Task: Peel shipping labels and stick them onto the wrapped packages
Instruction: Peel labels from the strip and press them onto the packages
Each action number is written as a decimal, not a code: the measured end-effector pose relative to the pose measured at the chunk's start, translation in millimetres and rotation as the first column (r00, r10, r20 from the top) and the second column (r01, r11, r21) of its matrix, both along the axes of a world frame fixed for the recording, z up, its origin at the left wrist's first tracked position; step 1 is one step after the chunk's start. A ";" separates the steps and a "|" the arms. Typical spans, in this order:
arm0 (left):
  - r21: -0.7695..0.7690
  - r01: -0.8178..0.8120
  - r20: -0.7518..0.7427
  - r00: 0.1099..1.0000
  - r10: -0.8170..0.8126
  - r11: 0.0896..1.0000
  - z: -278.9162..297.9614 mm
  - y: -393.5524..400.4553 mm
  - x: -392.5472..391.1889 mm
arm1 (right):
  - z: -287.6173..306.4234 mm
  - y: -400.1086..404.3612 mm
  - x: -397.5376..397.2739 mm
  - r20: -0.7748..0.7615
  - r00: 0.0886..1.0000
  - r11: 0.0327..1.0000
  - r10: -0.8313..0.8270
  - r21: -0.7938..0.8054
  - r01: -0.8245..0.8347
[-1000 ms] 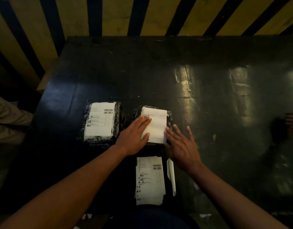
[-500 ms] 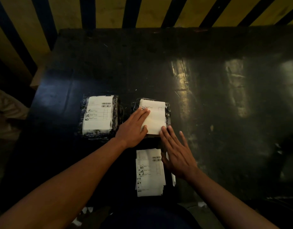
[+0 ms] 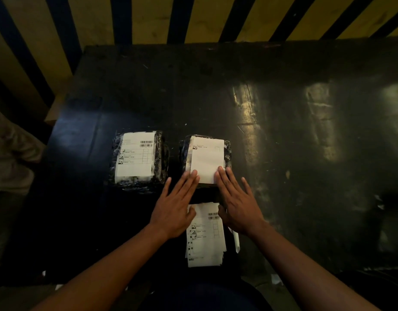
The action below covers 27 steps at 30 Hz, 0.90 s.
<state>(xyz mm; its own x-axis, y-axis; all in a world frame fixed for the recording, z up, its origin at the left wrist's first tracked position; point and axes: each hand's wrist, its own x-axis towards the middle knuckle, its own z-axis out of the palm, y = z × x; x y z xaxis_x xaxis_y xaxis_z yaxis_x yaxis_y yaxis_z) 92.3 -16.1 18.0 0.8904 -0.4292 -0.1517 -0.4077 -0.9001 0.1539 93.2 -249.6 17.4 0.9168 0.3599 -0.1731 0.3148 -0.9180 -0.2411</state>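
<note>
Two dark wrapped packages lie side by side on the black table (image 3: 283, 153). The left package (image 3: 138, 160) carries a white label with a barcode. A white label (image 3: 207, 159) lies on top of the right package (image 3: 227, 153). My left hand (image 3: 175, 207) and my right hand (image 3: 237, 203) are flat with fingers spread, their fingertips resting on that label's near edge. Neither hand holds anything. A stack of shipping labels (image 3: 205, 239) lies on the table just below my hands, and a narrow white strip (image 3: 236, 241) lies at its right.
A yellow and black striped wall (image 3: 193, 19) rises behind the table's far edge. Pale cloth (image 3: 12, 153) shows at the left, beyond the table. The table's right half is bare and shiny. Small paper scraps (image 3: 275, 278) lie near the front edge.
My left hand has slid back from the label's middle to its near edge. My right hand has moved forward onto the same edge. Both now lie flat on the right package.
</note>
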 end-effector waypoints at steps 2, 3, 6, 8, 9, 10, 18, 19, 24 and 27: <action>-0.030 -0.028 -0.036 0.999 0.027 0.999 5.3 0.8 0.0 | 1.0 1.2 0.7 -0.008 1.000 1.000 -0.011 0.007 0.011; -0.045 -0.037 -0.051 0.998 0.035 0.998 7.8 -1.1 1.5 | 1.6 2.2 1.1 -0.007 1.000 1.000 -0.019 0.013 0.019; -0.072 -0.007 -0.017 1.000 0.006 0.997 14.7 -17.0 13.3 | 1.5 4.6 1.3 -0.009 0.999 0.999 -0.038 0.028 0.038; -0.073 0.000 -0.030 1.000 -0.002 0.997 19.1 -32.9 24.2 | 0.9 4.4 1.7 -0.007 0.999 0.999 -0.037 0.024 0.037; -0.069 -0.010 -0.045 0.999 0.007 0.998 21.8 -39.4 29.0 | 0.8 3.4 2.2 -0.008 0.999 0.999 -0.034 0.024 0.035; -0.062 -0.020 -0.044 0.999 0.018 0.998 23.7 -42.9 33.0 | 1.0 2.1 2.6 -0.005 0.999 0.999 -0.033 0.028 0.033; -0.077 -0.131 0.023 0.991 0.133 0.988 27.7 -7.8 41.3 | 1.3 -0.6 7.6 -0.020 1.000 0.999 -0.022 0.025 0.022; -0.086 -0.150 0.042 0.987 0.154 0.985 28.9 -6.1 42.7 | 0.6 -0.1 7.7 -0.023 0.999 0.999 -0.030 0.029 0.031; -0.144 -0.016 0.014 1.000 0.018 0.989 27.2 -33.6 54.0 | 2.2 2.6 6.9 -0.041 0.998 0.998 -0.048 0.032 0.050; -0.113 0.007 -0.066 0.998 -0.014 0.994 21.3 -50.9 65.0 | 2.1 2.2 8.1 -0.040 0.998 0.999 -0.045 0.022 0.046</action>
